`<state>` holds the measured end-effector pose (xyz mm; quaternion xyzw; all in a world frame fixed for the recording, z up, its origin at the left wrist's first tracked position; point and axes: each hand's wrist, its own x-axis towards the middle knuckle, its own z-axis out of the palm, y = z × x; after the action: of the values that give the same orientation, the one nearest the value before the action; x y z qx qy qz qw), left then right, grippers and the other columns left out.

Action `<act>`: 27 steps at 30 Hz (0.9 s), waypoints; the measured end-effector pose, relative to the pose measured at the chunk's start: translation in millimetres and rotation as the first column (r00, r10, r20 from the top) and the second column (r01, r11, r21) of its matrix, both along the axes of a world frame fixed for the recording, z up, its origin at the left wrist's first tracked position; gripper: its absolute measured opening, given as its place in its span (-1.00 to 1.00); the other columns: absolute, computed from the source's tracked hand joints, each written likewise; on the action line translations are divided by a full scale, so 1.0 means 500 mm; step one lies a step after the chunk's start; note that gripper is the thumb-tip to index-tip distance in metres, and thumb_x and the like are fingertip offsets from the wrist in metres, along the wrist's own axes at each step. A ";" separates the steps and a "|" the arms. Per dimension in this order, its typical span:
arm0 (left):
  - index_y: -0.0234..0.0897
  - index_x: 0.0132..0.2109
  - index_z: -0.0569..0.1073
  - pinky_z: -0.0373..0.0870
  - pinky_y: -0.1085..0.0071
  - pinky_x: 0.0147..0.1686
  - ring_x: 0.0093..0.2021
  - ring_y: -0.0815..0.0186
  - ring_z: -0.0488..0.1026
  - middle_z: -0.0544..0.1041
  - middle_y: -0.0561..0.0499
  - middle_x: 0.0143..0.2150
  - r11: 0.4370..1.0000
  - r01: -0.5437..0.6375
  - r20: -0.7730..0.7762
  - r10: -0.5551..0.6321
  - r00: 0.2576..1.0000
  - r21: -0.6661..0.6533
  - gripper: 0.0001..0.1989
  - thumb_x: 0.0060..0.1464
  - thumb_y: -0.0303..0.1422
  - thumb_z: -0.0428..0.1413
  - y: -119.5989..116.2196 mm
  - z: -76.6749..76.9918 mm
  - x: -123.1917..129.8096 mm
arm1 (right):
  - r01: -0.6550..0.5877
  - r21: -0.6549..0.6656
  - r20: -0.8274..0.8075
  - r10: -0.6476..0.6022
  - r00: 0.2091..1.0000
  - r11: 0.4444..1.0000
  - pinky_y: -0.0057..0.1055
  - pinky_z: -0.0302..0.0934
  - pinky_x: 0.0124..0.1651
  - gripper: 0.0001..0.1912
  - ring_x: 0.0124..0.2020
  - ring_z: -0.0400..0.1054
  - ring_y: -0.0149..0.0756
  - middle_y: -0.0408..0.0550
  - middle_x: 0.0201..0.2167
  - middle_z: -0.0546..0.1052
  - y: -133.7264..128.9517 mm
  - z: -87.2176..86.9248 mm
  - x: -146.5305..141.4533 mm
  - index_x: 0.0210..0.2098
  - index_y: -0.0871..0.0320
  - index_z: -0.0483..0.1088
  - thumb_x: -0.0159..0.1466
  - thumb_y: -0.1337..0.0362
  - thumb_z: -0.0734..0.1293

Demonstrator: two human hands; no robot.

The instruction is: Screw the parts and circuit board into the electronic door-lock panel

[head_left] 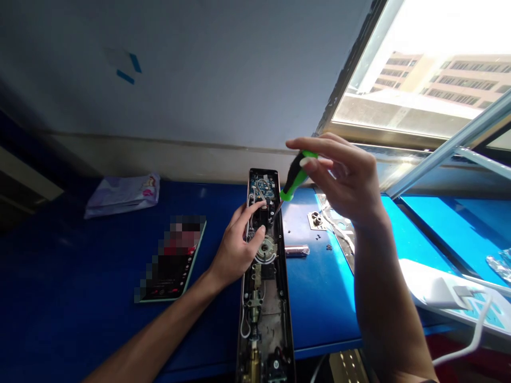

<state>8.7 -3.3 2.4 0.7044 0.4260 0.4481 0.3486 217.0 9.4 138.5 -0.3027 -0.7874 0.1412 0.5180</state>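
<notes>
A long narrow black device housing (275,298) lies with its inside exposed, showing a blue circuit board (265,187), a round metal ring part (265,249), wires and brass-coloured fittings. My right hand (339,170) grips a green and black screwdriver (294,178) by its handle. The screwdriver is tilted, and its shaft reaches down into the housing just below the board. My left hand (239,242) rests over the housing's left edge, fingers and thumb apart around the spot near the screwdriver tip. Whether the tip sits on a screw cannot be made out.
A phone (171,260) and a folded purple-white packet (123,194) lie on the blue table (99,255) at left. To the right are a copper-coloured cylinder (297,251), small screws (329,247), a square metal plate (317,220) and a white device with a cable (443,292).
</notes>
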 end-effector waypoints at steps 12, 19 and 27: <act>-0.14 0.29 0.44 0.20 0.04 0.44 0.37 0.11 0.36 0.41 -0.10 0.36 0.999 0.001 0.029 0.000 1.000 -0.033 -0.56 0.31 -0.27 0.08 0.001 0.003 0.001 | -0.067 -0.081 -0.003 0.067 0.998 0.994 -0.20 0.55 -0.03 -0.64 0.01 0.52 -0.21 -0.10 -0.01 0.61 -0.004 -0.002 -0.015 0.16 -0.05 0.53 0.39 0.24 0.38; -0.15 0.28 0.44 0.22 0.06 0.43 0.35 0.10 0.38 0.44 -0.10 0.34 1.000 -0.007 0.023 0.008 1.000 -0.018 -0.57 0.31 -0.28 0.09 0.005 -0.002 0.001 | 0.069 0.041 0.025 -0.070 0.997 0.997 -0.22 0.55 -0.17 -0.67 -0.18 0.51 -0.22 -0.12 -0.21 0.58 0.000 -0.004 -0.012 -0.04 -0.03 0.64 0.19 0.24 0.58; -0.17 0.26 0.45 0.23 0.08 0.42 0.35 0.12 0.38 0.45 -0.11 0.33 1.000 -0.009 0.025 0.009 1.000 -0.013 -0.59 0.31 -0.29 0.08 0.005 0.001 0.001 | -0.055 -0.097 0.023 0.057 0.998 0.994 -0.08 0.56 0.07 -0.59 0.04 0.57 -0.12 -0.12 0.06 0.64 0.003 -0.007 -0.008 0.18 -0.08 0.52 0.34 0.21 0.44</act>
<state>9.4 -0.6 3.0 0.6946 0.4277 0.4556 0.3565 213.2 10.8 135.0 -0.3069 -0.7945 0.1897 0.4885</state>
